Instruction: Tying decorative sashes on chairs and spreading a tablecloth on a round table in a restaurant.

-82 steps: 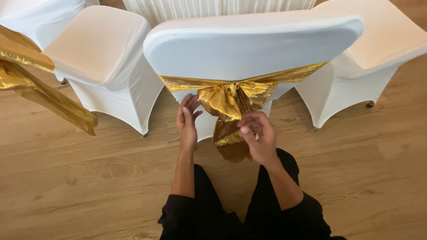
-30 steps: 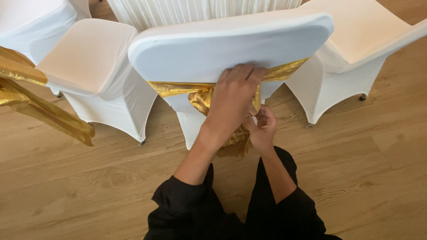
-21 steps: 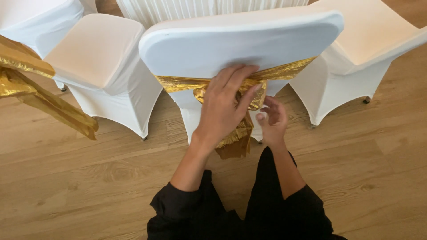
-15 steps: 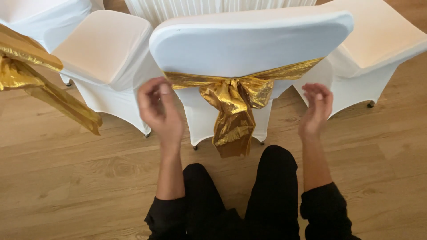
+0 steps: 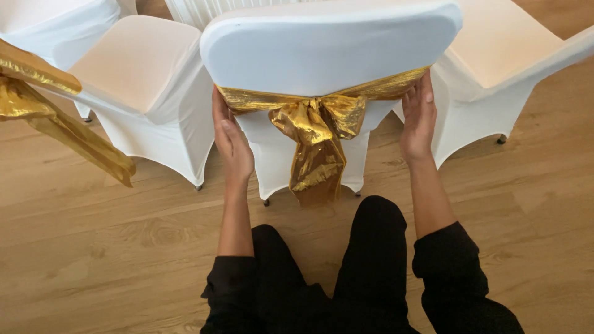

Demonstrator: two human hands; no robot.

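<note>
Two hands are framing the chair back from where I'm watching — the left hand (image 5: 232, 139) is pressing flat against the left edge of the white-covered chair (image 5: 328, 43), and the right hand (image 5: 419, 114) is lying flat against the right edge. Both are open, fingers straight and held together, gripping nothing; the palms are facing each other across the chair. The fingertips on each side are reaching up to the gold sash (image 5: 247, 99), which is running as a band around the lower chair back. At the middle of that band the gold bow (image 5: 315, 120) is sitting, its loops puffed to either side and its tail hanging straight down toward the wooden floor (image 5: 93, 247).

I'm seeing black sleeves pushed up the forearms, and black trousers (image 5: 371, 247) below — the person is crouching or kneeling just behind the chair. To the left another white-covered chair (image 5: 142, 68) is standing, seat toward the camera, and at the far left edge a second gold sash (image 5: 55, 117) is trailing down. To the right a third white chair (image 5: 507, 55) is standing close beside the middle one.
</note>
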